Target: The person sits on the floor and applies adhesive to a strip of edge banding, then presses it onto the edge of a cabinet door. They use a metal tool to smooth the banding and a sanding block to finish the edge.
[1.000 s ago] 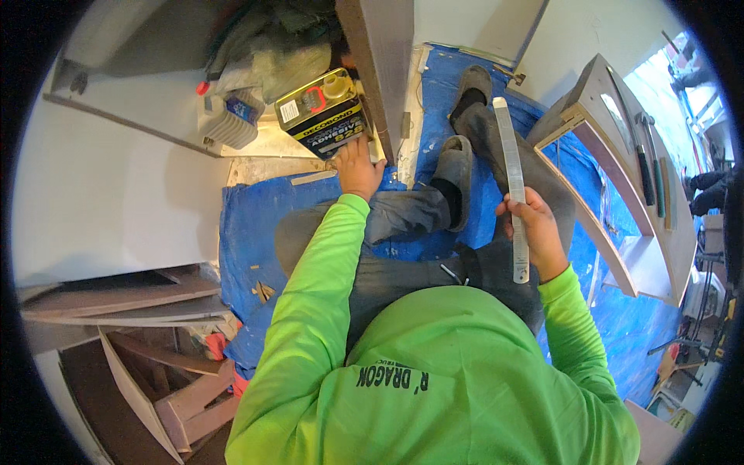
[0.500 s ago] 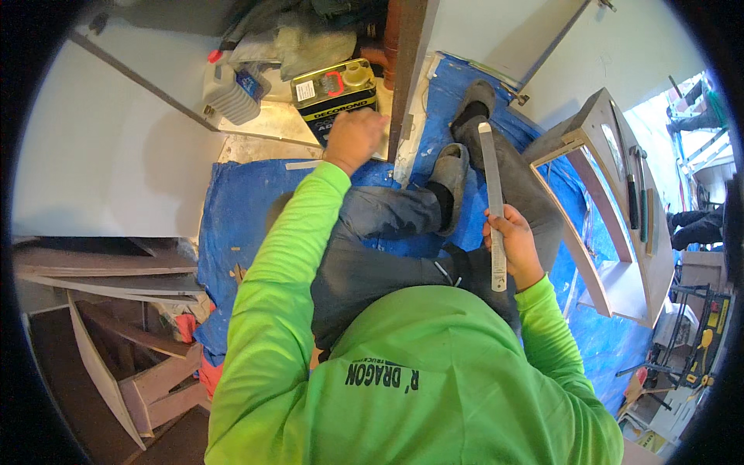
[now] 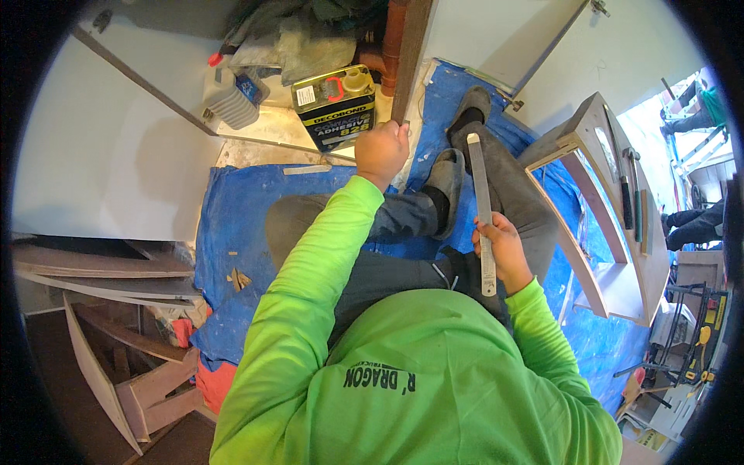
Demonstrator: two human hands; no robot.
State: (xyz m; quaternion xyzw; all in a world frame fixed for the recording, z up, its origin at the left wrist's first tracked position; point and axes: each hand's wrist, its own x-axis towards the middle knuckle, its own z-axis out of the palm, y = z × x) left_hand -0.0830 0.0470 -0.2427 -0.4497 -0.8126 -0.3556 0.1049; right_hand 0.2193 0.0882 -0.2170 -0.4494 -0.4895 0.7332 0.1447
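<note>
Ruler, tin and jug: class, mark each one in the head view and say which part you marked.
Ruler (image 3: 480,183): head view, on the metal strip above the fingers.
Tin (image 3: 339,118): head view, on the dark front.
Jug (image 3: 229,98): head view, on the pale body.

The rectangular black metal can is displaying a yellow band, gold top and red handle. The long, flat metal strip is showing silver. The ribbed pale-grey plastic jug is bearing a red cap. The creased floor sheet is showing blue. The bright-green long-sleeved shirt is carrying black lettering.
</note>
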